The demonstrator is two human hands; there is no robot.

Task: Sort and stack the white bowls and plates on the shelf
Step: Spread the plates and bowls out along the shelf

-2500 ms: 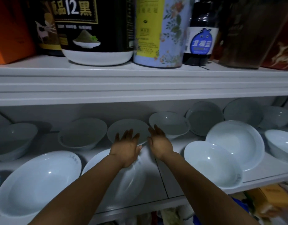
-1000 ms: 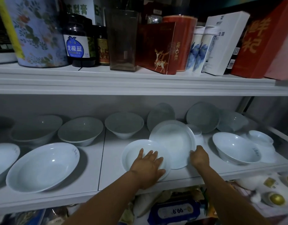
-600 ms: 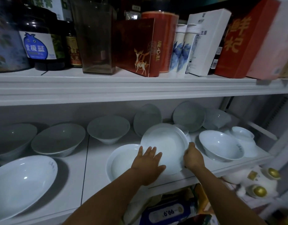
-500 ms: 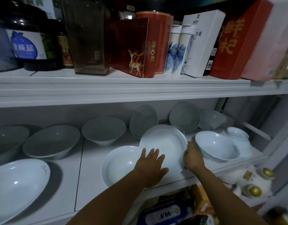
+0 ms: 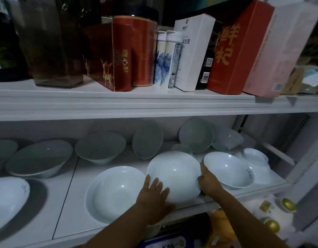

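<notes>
Hands (image 5: 155, 196) gripping tilted plate (image 5: 173, 176)

Dim bluish light; shadowed shelf rear; soft blur; bowed edges

Probably a home pantry: white shelf (image 5: 118, 108) holds crockery under boxed foodstuffs (image 5: 237, 47)

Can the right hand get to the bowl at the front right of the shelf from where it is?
Probably yes. The right hand grips the tilted plate right beside that bowl, nothing between them, but it must release the plate first.
</notes>
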